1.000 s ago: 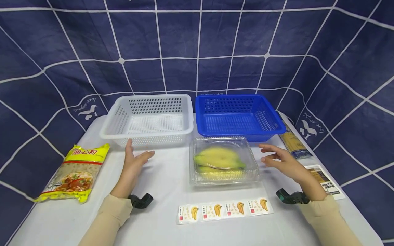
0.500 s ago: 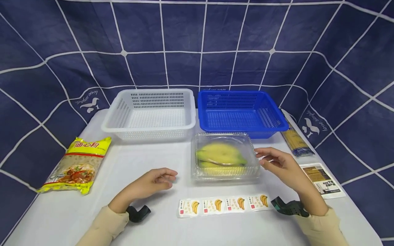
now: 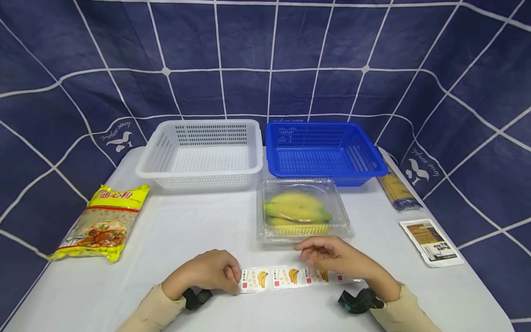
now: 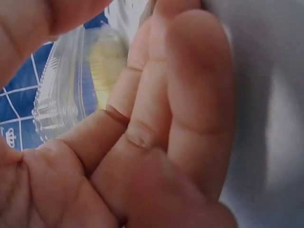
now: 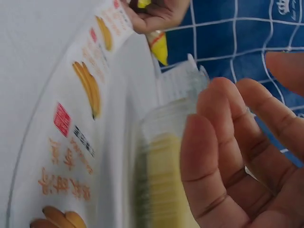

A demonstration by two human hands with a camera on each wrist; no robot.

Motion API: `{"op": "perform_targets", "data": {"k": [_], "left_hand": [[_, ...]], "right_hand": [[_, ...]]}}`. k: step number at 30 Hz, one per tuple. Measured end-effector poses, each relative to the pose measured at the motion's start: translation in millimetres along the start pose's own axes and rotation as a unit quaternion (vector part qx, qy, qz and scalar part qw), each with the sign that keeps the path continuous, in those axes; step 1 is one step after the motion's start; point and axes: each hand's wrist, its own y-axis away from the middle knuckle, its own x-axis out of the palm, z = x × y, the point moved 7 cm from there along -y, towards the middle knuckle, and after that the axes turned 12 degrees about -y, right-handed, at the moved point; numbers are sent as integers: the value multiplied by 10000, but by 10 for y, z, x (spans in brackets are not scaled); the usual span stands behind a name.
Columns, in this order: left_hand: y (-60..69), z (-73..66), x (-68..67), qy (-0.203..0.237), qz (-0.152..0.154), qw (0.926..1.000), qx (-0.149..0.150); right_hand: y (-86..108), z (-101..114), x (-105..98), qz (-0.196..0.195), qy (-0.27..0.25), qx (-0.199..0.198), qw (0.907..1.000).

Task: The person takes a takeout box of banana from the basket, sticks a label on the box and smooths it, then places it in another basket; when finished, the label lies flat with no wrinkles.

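Observation:
A strip of banana stickers (image 3: 268, 279) lies on the white table in the head view. At its left end, my left hand (image 3: 209, 272) pinches the edge between thumb and curled fingers; the right wrist view shows this left hand (image 5: 159, 14) at the strip's far end. Over the right part of the strip hovers my right hand (image 3: 336, 258), its fingers loosely bent and holding nothing; it hides some stickers. A clear lidded plastic box (image 3: 304, 233) with bananas (image 3: 296, 207) inside stands just beyond the right hand.
Behind the box stand a white basket (image 3: 199, 174) and a blue basket (image 3: 323, 173). A yellow bag of pasta (image 3: 103, 221) lies at the left. Along the right edge are a pack of noodles (image 3: 398, 186) and a flat white packet (image 3: 431, 242).
My left hand has come down and right, from near the white basket to the strip's left end. My right hand has moved from the box's right side to above the strip.

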Motion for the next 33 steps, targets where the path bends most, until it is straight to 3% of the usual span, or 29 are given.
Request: {"op": "perform_targets", "data": {"k": [10,17,27,33], "left_hand": [[-38,-65,32,601,243,9975,289],[-64,-158,44,1169,439,9892,764],[-129,-417,43,1503,320,9798,1281],[-195,-504,36,1422,107,9796,1415]], "right_hand": [[-181,-198,176,486,-462,386,9970],[-275,-375,258,425,-612,801,9940],[-423,-389,421,538,-515,740,9945],[-480,-349,505,584,-571,553,9951]]}}
